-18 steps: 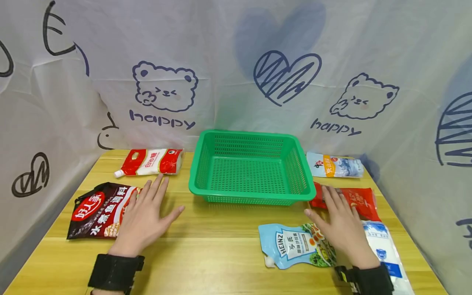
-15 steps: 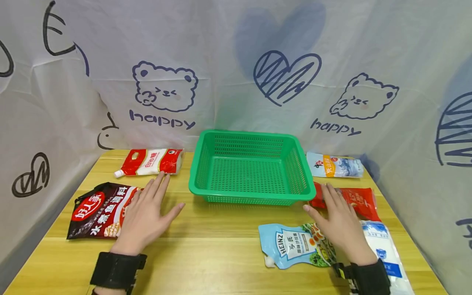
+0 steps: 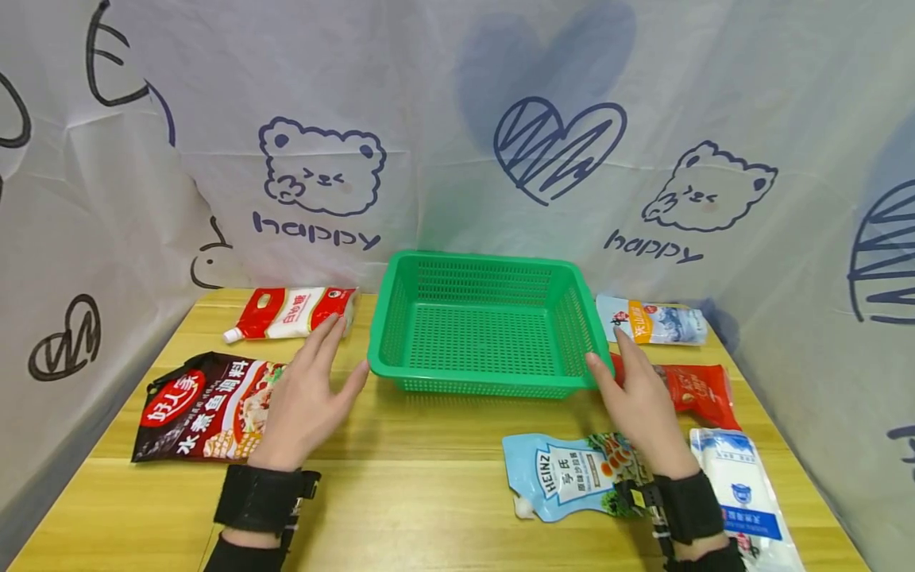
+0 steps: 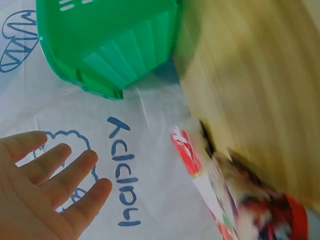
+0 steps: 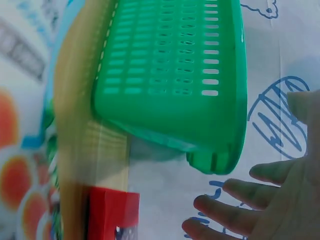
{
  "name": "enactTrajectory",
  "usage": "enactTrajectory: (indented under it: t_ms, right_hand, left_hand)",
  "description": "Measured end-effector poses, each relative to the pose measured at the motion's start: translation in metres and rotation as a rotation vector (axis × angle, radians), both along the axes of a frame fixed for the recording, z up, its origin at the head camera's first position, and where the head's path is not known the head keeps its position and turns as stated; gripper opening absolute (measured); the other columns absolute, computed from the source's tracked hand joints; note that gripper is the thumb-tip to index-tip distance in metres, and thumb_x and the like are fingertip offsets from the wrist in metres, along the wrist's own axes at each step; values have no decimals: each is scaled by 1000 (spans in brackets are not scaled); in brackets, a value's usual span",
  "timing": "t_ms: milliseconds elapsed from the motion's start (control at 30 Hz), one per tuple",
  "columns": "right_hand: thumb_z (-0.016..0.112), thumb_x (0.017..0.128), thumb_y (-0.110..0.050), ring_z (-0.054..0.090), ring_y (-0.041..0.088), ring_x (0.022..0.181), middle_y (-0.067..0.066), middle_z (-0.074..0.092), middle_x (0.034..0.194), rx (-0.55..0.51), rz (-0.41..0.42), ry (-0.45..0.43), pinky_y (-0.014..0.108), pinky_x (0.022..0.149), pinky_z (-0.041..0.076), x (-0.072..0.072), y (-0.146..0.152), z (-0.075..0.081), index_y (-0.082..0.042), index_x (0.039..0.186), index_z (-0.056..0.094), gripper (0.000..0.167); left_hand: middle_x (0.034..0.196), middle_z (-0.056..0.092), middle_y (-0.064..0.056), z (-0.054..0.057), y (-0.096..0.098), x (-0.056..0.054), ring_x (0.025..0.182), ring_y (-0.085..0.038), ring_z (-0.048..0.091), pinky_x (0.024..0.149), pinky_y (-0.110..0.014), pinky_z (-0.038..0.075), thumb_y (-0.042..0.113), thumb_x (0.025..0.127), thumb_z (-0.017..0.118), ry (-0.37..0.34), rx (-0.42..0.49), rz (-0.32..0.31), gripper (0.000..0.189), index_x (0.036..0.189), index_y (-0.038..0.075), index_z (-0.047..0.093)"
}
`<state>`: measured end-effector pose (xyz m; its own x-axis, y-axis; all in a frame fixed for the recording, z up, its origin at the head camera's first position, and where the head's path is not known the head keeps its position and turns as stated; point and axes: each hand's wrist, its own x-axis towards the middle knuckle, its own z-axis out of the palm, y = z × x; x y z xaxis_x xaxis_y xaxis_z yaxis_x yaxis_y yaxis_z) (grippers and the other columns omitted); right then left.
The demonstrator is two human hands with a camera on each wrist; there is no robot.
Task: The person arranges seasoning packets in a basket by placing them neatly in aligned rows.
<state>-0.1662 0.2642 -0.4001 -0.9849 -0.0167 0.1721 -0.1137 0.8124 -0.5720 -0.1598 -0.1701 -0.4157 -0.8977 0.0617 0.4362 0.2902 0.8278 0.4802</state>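
Note:
A green plastic basket (image 3: 493,376) with slotted walls stands at the back middle of the table. My left hand (image 3: 303,409) hovers off its front left corner, fingers extended and thumb spread towards the rim. The left wrist view shows those fingers (image 4: 75,175) apart from the basket (image 4: 135,55). Off the front right corner is my right hand (image 3: 643,409), its thumb close to the rim; whether it touches, I cannot tell. In the right wrist view its fingers (image 5: 240,195) are spread beside the basket (image 5: 165,110). Both hands hold nothing.
A dark seasoning bag (image 3: 207,409) and a red-white spouted pouch (image 3: 293,312) lie on the left. On the right lie a blue-white packet (image 3: 665,322), a red packet (image 3: 704,393), a white-blue bag (image 3: 743,485) and a Heinz pouch (image 3: 565,477). A drawn-on white cloth (image 3: 457,119) rises behind.
Both hands have moved inward and forward, closer to the basket's two front corners. The basket and the packets have stayed where they were.

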Motion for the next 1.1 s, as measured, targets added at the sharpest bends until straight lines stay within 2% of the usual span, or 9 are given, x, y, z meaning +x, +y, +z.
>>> enactTrajectory:
  t_ms: [133, 333, 467, 567, 633, 700, 867, 1000, 1100]
  right_hand:
    - [47, 108, -53, 29, 54, 148, 29, 27, 165, -37, -9, 11, 72, 115, 28, -11, -6, 2, -3, 165, 19, 81]
    - [53, 109, -37, 27, 53, 149, 31, 27, 165, -88, -28, -6, 68, 118, 27, -25, -15, 3, 0, 164, 20, 75]
    - [52, 109, -27, 39, 55, 141, 33, 30, 162, -109, -44, -42, 65, 110, 40, -29, -18, 2, 5, 163, 21, 70]
    - [50, 110, -22, 57, 53, 122, 36, 34, 159, -104, -63, -76, 57, 90, 53, -30, -16, 1, 6, 162, 21, 66]
    - [48, 110, -20, 64, 48, 108, 37, 37, 156, -93, -81, -91, 47, 76, 51, -31, -15, 1, 6, 161, 23, 63]
    - [47, 110, -18, 64, 42, 86, 38, 39, 154, -91, -89, -104, 41, 66, 44, -31, -14, 1, 6, 161, 24, 61]
    - [45, 109, -15, 48, 27, 61, 40, 44, 149, -84, -92, -95, 36, 60, 36, -31, -13, 1, 8, 159, 29, 58]
    - [45, 108, -13, 43, 24, 56, 41, 46, 146, -67, -89, -75, 35, 58, 36, -32, -14, -1, 9, 158, 31, 57]
    - [45, 107, -13, 48, 26, 61, 41, 47, 145, -60, -83, -60, 35, 58, 36, -34, -15, -1, 10, 157, 33, 56]
  left_hand:
    - [166, 35, -13, 1, 7, -5, 146, -42, 41, 107, -65, 43, 42, 104, 59, -5, 42, -5, 73, 164, 13, 32]
    - [165, 36, -14, 4, 13, -10, 144, -43, 43, 105, -63, 46, 41, 104, 60, -8, 88, -3, 71, 161, 6, 37]
    - [164, 37, -15, 4, 9, -12, 143, -43, 44, 105, -63, 46, 40, 103, 61, -16, 80, 25, 71, 161, 7, 37]
    - [162, 39, -18, 2, 4, -14, 143, -43, 44, 107, -63, 44, 38, 103, 62, -15, 69, 51, 69, 159, 4, 40]
    - [161, 40, -20, 1, -1, -15, 143, -43, 44, 109, -63, 43, 37, 103, 62, -8, 63, 64, 68, 156, 1, 43]
    - [160, 41, -20, 1, -6, -16, 143, -43, 44, 109, -63, 43, 36, 102, 62, 0, 57, 75, 67, 155, -1, 44]
    - [159, 41, -22, 2, -20, -16, 142, -45, 44, 108, -65, 42, 38, 103, 62, -14, 60, 99, 68, 155, -1, 43]
    - [160, 40, -23, 2, -34, -15, 143, -47, 42, 109, -67, 40, 39, 102, 62, -54, 42, 114, 70, 156, -1, 42]
    - [161, 38, -25, 2, -47, -13, 143, -50, 40, 108, -70, 38, 40, 101, 62, -101, 14, 124, 73, 157, -1, 40]
